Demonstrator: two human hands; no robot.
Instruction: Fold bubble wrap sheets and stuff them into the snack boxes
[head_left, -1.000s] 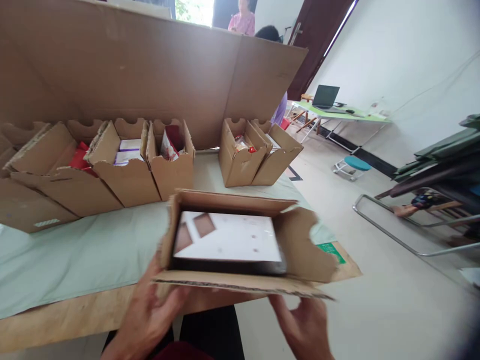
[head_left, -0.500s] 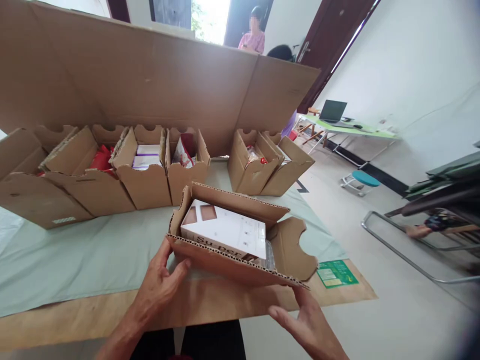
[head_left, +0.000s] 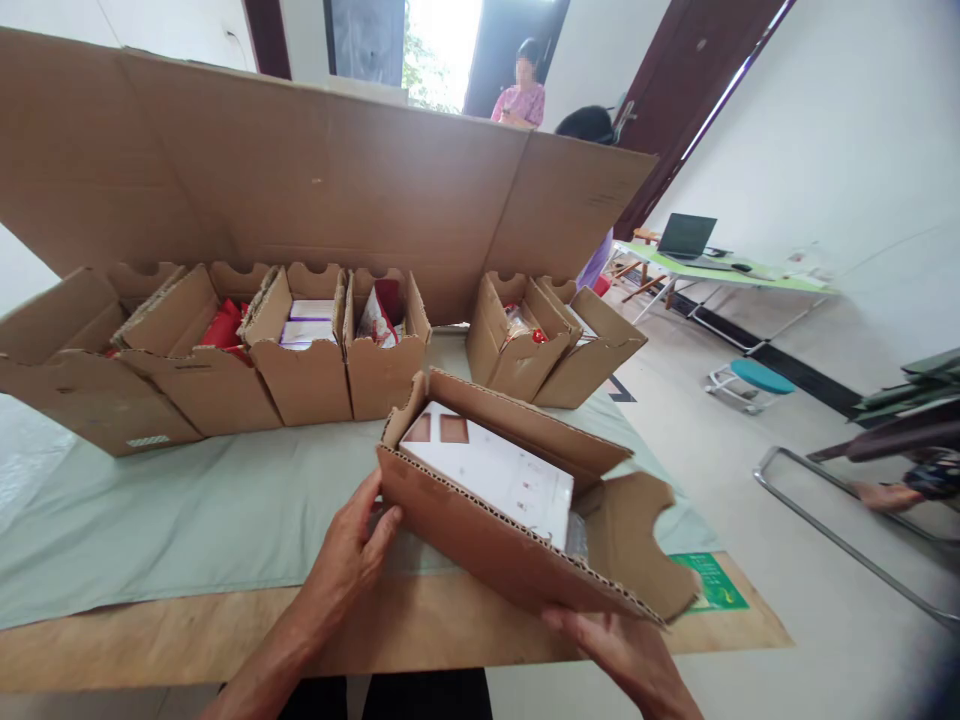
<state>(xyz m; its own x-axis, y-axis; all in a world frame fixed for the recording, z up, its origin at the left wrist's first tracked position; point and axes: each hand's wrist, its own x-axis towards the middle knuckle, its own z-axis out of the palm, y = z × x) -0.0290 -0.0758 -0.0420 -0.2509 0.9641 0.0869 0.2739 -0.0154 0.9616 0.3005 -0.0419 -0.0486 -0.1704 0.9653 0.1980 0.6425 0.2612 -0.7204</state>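
Observation:
I hold an open cardboard box [head_left: 495,545] over the table's front edge, turned at an angle. A white packet [head_left: 491,470] with two brown squares lies inside it. My left hand [head_left: 349,555] grips the box's left end, thumb up against the corner. My right hand [head_left: 626,650] holds it from underneath at the right, below a flap [head_left: 637,530] with a curved cut-out.
A row of open cardboard boxes [head_left: 300,345] holding red and white goods stands on a pale green cloth [head_left: 187,510]; two more boxes [head_left: 547,335] stand to the right. A tall cardboard sheet [head_left: 300,170] rises behind. A person stands in the far doorway [head_left: 521,95]. A desk with a laptop [head_left: 686,235] is at right.
The box has moved away from me and turned, its right end now nearer me and lower. Both hands followed it. The view has lifted a little.

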